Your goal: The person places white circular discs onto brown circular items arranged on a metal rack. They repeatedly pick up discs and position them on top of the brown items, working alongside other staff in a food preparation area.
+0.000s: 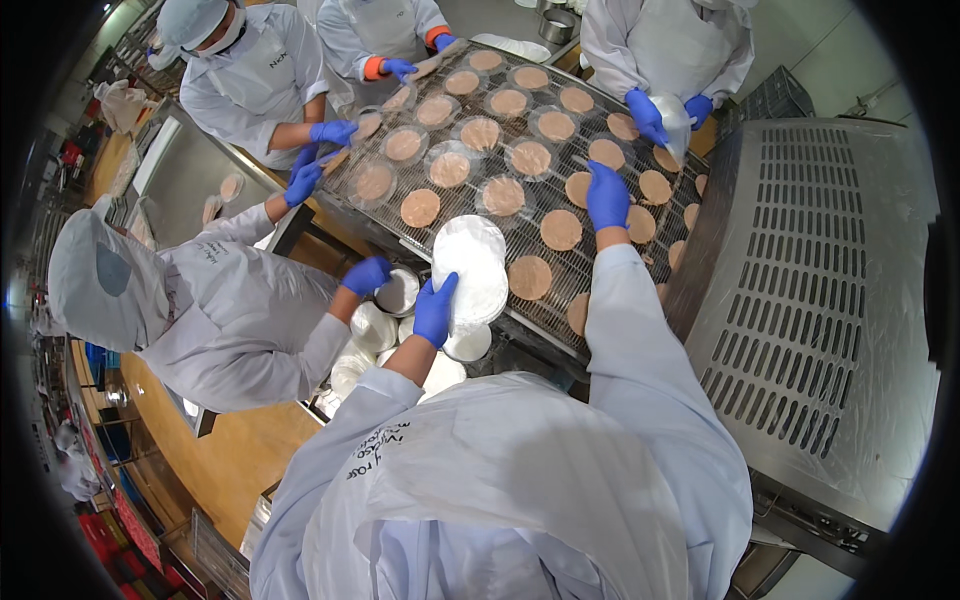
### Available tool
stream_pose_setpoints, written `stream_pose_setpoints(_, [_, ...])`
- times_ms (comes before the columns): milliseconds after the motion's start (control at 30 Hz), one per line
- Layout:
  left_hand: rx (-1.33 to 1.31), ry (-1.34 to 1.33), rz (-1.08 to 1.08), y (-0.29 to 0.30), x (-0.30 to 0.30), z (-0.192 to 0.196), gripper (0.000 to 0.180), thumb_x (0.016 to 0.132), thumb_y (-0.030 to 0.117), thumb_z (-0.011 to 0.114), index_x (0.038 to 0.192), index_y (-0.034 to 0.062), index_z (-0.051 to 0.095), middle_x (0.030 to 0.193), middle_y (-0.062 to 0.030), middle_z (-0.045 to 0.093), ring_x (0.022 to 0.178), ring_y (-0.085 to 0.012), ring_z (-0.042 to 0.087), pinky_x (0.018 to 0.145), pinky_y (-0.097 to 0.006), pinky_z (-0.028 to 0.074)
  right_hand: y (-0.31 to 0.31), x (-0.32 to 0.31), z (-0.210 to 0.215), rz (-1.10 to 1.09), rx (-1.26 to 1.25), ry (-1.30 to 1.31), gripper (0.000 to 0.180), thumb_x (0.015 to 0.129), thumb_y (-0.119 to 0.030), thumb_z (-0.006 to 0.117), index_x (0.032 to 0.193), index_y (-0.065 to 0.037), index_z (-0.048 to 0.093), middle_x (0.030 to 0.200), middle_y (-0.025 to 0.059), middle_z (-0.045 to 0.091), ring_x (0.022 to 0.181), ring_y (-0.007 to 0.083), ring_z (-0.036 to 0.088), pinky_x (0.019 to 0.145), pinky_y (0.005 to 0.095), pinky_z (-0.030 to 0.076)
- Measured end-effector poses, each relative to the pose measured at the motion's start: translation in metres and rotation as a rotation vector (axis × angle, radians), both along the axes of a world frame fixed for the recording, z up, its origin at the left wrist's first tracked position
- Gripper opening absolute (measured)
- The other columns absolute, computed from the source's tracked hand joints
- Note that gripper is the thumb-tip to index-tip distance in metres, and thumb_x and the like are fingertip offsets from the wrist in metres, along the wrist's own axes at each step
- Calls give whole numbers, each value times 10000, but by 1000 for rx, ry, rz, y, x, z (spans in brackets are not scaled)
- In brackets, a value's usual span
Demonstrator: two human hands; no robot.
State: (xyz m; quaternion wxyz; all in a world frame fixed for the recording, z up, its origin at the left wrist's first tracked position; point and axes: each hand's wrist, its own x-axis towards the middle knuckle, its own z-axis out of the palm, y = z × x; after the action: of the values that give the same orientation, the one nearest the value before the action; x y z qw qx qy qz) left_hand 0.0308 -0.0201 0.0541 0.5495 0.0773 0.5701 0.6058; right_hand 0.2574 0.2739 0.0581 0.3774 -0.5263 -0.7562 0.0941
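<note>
A stack of round white paper sheets [472, 268] is gripped at its lower edge by the blue-gloved left hand [434, 310], just above the near edge of the wire-mesh conveyor belt [560, 280]. The blue-gloved right hand [606, 196] is laid open on a flat brown round patty [580, 187] farther up the belt.

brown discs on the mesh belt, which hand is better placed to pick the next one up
Right. The right hand is stretched out over the brown discs on the mesh belt, while the left hand holds white round lids.
</note>
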Motion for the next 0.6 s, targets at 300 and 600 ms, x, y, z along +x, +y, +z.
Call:
stream_pose_setpoints(300, [-32, 66, -19, -27, -6, -7, 467, 850, 200, 631, 1218, -49, 488, 1100, -111, 587, 946, -177, 590, 810, -285, 479, -121, -47, -13, 238, -411, -94, 253, 827, -167, 555, 1052, -81, 632, 997, 178, 639, 880, 335, 628, 776, 397, 494])
stream_pose_setpoints(600, [16, 164, -32, -28, -5, -38, 409, 840, 198, 653, 1153, -41, 541, 1043, -103, 615, 900, -162, 598, 778, -280, 487, -162, -82, -34, 360, -376, 413, 242, 821, -213, 615, 889, 19, 603, 775, 163, 619, 721, 229, 600, 680, 365, 475])
